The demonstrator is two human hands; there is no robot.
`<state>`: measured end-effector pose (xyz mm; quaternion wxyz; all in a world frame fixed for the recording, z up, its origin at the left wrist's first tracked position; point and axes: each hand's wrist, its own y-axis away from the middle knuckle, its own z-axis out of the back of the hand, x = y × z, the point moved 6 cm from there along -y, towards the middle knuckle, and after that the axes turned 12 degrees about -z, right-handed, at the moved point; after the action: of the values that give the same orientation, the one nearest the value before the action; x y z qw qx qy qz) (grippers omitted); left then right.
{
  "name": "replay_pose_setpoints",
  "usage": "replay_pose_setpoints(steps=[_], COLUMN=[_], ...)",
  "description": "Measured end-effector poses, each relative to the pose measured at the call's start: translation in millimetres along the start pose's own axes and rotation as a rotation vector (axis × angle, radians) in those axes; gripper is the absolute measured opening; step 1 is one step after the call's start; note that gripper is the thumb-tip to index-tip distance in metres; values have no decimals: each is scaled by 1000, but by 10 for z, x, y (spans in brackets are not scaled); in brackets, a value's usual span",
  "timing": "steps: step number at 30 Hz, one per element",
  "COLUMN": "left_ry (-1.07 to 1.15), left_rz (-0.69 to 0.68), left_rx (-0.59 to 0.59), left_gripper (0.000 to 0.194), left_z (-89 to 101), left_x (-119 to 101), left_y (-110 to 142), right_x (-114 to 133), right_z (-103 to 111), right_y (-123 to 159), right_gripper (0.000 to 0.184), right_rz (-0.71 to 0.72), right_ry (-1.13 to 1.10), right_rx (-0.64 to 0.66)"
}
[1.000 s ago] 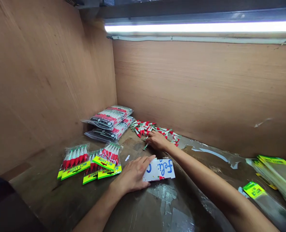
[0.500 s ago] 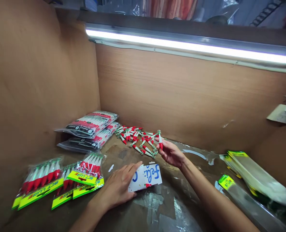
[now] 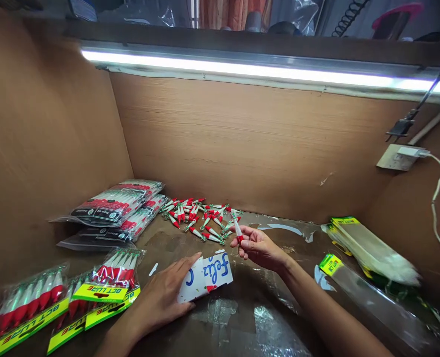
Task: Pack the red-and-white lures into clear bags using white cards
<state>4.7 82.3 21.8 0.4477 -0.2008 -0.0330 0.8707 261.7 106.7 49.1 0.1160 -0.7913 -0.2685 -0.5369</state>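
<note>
My right hand is raised a little over the bench, its fingers pinched on one red and white lure. Just behind it lies a loose pile of the same lures against the back wall. My left hand lies flat with fingers stretched on a white card with blue writing, pressing its left part to the bench.
Filled lure packs with yellow-green headers lie at the front left. Stacked dark-labelled bags sit by the left wall. Empty clear bags with yellow-green headers lie at the right. Brown board walls enclose the bench; a socket and cable hang right.
My right hand took one lure from the pile, lifted it and drew it back toward me. My left hand stayed on the card. My view swung right and up.
</note>
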Motion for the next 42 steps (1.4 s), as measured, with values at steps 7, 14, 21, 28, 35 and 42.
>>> replay_pose_setpoints(steps=[7,14,21,28,35,42], left_ry=[11,67,139,119,105,134], left_rz=[4,27,16,25,18,12], left_rx=[20,23,-5,26,21,4], left_gripper=[100,104,106,104,109,108], left_z=[17,-14,-52,-44,-71,-58], left_x=[-17,-49,-52,-44,-35,-62], left_y=[-21,-2,0,30,45,47], right_x=[104,121,-269,-56,109,-39], right_z=[238,-288,-736,-699,-582,-616], right_y=[116,221,-81,-248,-1343,-1913], right_gripper=[30,16,13,22,29,30], right_rz=[-95,121,223,254,-65,-181], right_ry=[547,1449,1712,1556,1774,1790], right_rx=[-236,-379,-273,-20,-493,-559])
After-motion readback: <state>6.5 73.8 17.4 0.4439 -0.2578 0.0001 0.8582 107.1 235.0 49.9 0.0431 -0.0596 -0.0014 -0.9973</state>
